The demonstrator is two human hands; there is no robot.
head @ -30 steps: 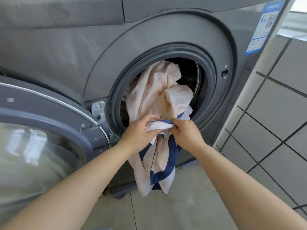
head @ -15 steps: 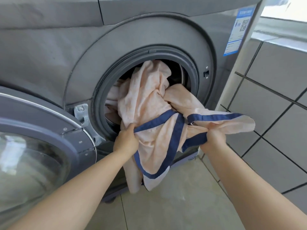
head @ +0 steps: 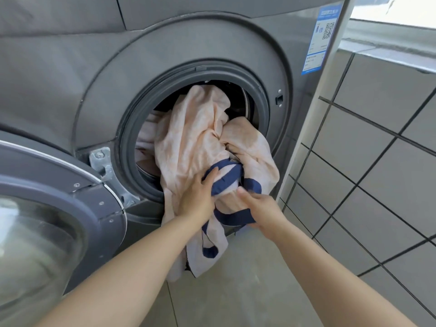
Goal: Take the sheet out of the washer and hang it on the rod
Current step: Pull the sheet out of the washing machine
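A pale peach sheet with a dark blue border spills out of the round opening of a grey front-loading washer. Part of it stays inside the drum and part hangs down toward the floor. My left hand grips the bunched fabric by the blue border, just below the opening's lower rim. My right hand holds the sheet beside it, its thumb on the bundle and its fingers under a blue strip. No rod is in view.
The washer's glass door stands swung open at the lower left, close to my left forearm. A grey tiled wall rises at the right. Pale floor lies below the hanging sheet. A blue label sits on the washer's upper right corner.
My right hand had pulled a corner of the sheet out to the right; it has come back in beside my left hand. The fabric is bunched together again in front of the opening.
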